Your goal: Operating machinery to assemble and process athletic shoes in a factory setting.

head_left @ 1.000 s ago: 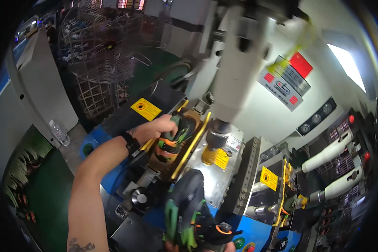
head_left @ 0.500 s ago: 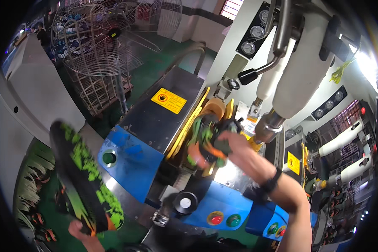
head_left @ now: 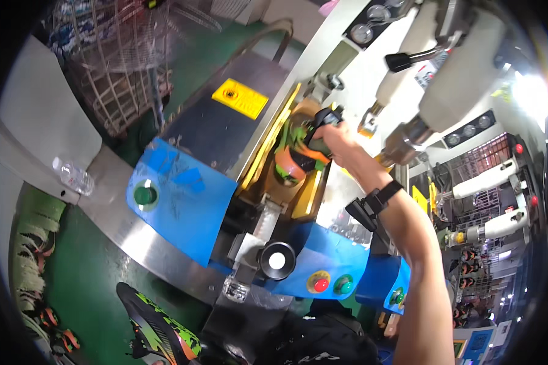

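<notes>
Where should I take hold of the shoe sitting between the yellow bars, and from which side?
I'd grip the shoe by its dark upper part, coming from above and the right, as the right hand does. That part appears to stand above the yellow bars, which flank the shoe and seem to leave little finger room lower down.

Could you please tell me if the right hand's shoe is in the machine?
In: the shoe sits between the yellow plates, the right hand on it.
</notes>
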Available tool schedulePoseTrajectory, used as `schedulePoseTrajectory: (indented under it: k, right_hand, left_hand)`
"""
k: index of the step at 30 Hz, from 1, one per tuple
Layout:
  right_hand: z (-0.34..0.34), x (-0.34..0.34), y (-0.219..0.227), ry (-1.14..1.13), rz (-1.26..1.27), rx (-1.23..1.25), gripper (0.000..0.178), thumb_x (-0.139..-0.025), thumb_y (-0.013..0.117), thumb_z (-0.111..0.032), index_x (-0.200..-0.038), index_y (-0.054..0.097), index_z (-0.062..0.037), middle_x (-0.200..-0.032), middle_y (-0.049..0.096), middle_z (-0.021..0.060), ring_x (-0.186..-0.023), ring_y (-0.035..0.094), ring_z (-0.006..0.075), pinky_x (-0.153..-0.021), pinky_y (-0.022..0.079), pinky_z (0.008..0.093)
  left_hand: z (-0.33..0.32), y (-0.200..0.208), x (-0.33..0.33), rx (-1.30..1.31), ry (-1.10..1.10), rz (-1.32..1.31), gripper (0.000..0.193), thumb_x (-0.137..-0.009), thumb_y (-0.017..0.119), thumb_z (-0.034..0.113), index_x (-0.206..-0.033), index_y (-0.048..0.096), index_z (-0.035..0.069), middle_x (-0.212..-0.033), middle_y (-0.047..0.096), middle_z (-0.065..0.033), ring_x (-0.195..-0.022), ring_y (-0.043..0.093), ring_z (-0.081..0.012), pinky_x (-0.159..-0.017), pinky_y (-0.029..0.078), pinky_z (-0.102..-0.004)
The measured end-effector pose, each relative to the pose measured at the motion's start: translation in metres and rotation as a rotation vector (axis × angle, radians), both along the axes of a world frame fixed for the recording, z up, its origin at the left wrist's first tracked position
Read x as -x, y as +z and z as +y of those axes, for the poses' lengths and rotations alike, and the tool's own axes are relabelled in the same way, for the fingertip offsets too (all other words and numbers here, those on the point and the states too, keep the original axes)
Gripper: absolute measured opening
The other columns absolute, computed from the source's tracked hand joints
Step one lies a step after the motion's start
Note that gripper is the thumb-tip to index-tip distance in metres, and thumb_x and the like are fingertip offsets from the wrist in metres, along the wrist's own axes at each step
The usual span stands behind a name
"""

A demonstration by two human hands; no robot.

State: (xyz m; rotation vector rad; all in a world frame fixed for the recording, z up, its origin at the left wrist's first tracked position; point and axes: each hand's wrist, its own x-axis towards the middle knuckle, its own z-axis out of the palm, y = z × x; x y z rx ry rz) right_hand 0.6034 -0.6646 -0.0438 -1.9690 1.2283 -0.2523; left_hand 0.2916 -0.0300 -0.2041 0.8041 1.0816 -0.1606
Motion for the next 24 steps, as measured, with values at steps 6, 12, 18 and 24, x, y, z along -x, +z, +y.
schedulePoseTrajectory:
  k: [6,12,18,24]
  right_hand:
    - [0.006,0.001,-0.002,0.039,-0.145,-0.099,0.06,-0.07,0.067,-0.018,-0.119,0.042,0.0035,-0.096,0.06,0.0173,-0.075,0.062,0.029,-0.06,0.052,0.0393]
    - [0.001,0.002,0.001,0.111,0.012,-0.003,0.059,-0.068,0.07,-0.017,-0.116,0.042,0.0057,-0.101,0.053,0.0188,-0.084,0.057,0.027,-0.063,0.05,0.0431]
    - [0.012,0.013,0.001,0.185,-0.091,0.075,0.054,-0.069,0.068,-0.022,-0.113,0.051,0.0047,-0.1,0.06,0.0227,-0.092,0.062,0.0318,-0.07,0.053,0.0446]
    - [0.017,0.014,0.003,0.098,-0.045,0.115,0.046,-0.071,0.063,-0.02,-0.105,0.056,0.01,-0.104,0.063,0.0258,-0.103,0.062,0.0353,-0.09,0.048,0.0403]
  left_hand:
    - [-0.005,-0.023,0.017,0.286,0.014,0.022,0.029,-0.087,0.054,0.011,-0.113,0.058,-0.001,-0.116,0.06,-0.0163,-0.108,0.055,-0.0325,-0.096,0.045,-0.045]
    - [-0.044,-0.001,0.008,0.009,-0.223,-0.142,0.036,-0.086,0.05,0.008,-0.118,0.056,-0.006,-0.124,0.057,-0.0211,-0.115,0.054,-0.0354,-0.099,0.043,-0.0466]
    - [-0.075,0.021,0.014,-0.588,-0.862,-0.617,0.044,-0.07,0.067,0.006,-0.113,0.063,0.0,-0.104,0.067,-0.0197,-0.094,0.064,-0.0359,-0.086,0.05,-0.0451]
    - [-0.174,0.014,0.001,-0.395,-0.897,-0.256,0.077,-0.076,0.068,0.005,-0.144,0.032,-0.001,-0.133,0.051,-0.0151,-0.113,0.054,-0.029,-0.097,0.043,-0.0346]
